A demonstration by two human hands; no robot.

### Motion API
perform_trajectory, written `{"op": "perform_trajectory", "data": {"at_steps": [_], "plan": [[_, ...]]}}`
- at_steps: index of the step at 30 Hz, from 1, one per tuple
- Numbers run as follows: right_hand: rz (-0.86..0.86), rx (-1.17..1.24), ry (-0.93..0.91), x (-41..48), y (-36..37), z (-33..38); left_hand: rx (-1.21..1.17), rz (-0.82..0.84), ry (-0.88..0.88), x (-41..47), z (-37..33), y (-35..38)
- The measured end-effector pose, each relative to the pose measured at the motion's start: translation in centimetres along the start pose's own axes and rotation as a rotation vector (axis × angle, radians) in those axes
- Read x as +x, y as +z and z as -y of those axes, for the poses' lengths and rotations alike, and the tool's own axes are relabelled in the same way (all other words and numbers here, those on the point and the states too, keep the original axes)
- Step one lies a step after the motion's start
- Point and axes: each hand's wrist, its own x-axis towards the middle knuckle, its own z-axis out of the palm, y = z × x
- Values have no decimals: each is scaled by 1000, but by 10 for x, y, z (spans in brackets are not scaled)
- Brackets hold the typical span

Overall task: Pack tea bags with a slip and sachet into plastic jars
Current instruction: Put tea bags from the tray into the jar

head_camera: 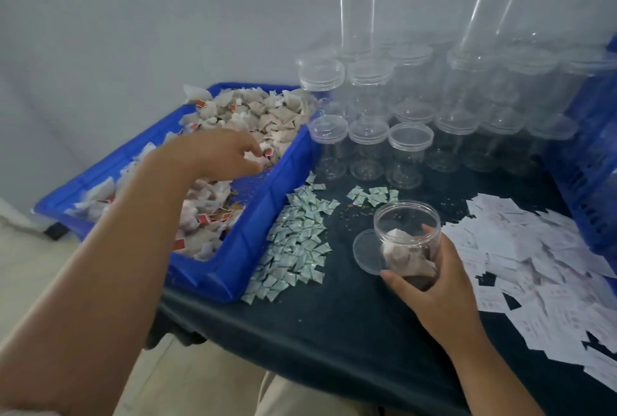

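A blue bin [233, 268] on the left holds a heap of pyramid tea bags [253, 112] with red tags. My left hand [213, 155] reaches into the bin, and its fingers pinch a tea bag [257, 156]. My right hand [430, 278] grips an open clear plastic jar [405, 218] that stands on the dark table. A few tea bags lie inside it. The jar's lid [365, 250] lies flat just left of it. Small green-white sachets [297, 242] are spread between bin and jar. White paper slips [521, 262] are piled on the right.
Several lidded empty jars [409, 138] stand in rows at the back, with taller stacks of clear jars [356, 18] behind them. A blue crate [587, 162] sits at the right edge. The dark table's front edge [300, 362] runs diagonally near my body.
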Motion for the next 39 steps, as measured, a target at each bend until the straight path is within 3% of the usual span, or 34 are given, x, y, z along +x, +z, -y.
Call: {"op": "perform_trajectory", "data": {"at_steps": [2,5,8,10,13,17,20,33,39], "plan": [[1,-11,0,0,2,1,131,86,-253,17,49,15],[-18,-5,-12,-1,4,3,114,62,-516,30,103,51],[-19,0,-21,-1,6,5,-4,112,-582,40,118,81],[-18,-9,-28,0,6,5,-75,49,-595,50,114,87],[-22,-11,-33,1,5,2,-151,-7,-489,58,101,86],[-24,-1,-54,2,7,-2,-373,-25,-132,60,85,90],[-20,-1,-48,4,6,-5,-489,-68,11,58,74,92],[-41,3,-35,4,5,-2,-767,-520,-46,30,52,57],[-37,10,-34,4,5,-1,-773,-674,54,12,-1,20]]}}
